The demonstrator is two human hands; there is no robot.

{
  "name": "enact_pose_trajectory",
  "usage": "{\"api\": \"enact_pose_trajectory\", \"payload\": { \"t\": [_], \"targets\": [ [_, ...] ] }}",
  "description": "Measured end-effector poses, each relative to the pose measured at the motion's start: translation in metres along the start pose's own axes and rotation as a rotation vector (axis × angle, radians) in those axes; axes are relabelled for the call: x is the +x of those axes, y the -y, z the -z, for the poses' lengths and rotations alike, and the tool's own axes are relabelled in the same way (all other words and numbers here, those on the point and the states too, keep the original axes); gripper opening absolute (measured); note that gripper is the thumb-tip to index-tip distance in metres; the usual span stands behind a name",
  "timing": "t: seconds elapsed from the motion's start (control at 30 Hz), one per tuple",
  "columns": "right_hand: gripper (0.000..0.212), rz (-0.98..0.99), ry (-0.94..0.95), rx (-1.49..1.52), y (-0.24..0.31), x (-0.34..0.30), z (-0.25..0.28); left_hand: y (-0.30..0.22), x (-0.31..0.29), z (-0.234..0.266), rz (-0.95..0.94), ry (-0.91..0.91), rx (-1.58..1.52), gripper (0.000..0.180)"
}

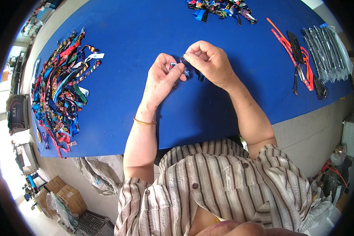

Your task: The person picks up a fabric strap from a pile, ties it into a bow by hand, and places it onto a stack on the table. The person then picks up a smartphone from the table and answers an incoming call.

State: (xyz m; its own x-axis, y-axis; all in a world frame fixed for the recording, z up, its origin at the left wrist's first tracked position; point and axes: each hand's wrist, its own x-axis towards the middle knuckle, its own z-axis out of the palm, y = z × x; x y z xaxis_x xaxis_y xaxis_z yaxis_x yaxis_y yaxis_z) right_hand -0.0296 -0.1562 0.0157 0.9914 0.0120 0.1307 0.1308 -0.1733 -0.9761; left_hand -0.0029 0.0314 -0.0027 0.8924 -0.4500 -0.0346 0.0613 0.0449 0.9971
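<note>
Shows as a dark, multicoloured patterned fabric strip [187, 72], bunched small, held between left hand [164, 77] and right hand [211, 65].

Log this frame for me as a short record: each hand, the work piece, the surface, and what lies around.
Left hand: pinching a small dark patterned piece
Right hand: thumb and index finger pinched together beside it; anything between them too small to tell
Surface: blue table
Table's left: heap of multicoloured strips
Far edge: second multicoloured pile
Table's right: red and orange straps, plastic-wrapped packs
</note>
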Motion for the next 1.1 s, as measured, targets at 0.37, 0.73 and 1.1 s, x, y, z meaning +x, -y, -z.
{"api": "enact_pose_trajectory", "payload": {
  "t": [0.37, 0.73, 1.1],
  "targets": [
    [0.006, 0.126, 0.095, -0.019, 0.002, -0.003, -0.011, -0.002, 0.003, -0.002, -0.036, -0.150, -0.095, 0.010],
    [0.016, 0.456, -0.010, -0.288, -0.010, -0.008, -0.025, 0.007, -0.002, 0.005, -0.013, -0.251, -0.002, 0.012],
    [0.017, 0.450, 0.013, -0.265, -0.014, -0.007, -0.020, 0.021, 0.007, 0.008, -0.004, -0.086, -0.305, 0.009]
  ]
}}
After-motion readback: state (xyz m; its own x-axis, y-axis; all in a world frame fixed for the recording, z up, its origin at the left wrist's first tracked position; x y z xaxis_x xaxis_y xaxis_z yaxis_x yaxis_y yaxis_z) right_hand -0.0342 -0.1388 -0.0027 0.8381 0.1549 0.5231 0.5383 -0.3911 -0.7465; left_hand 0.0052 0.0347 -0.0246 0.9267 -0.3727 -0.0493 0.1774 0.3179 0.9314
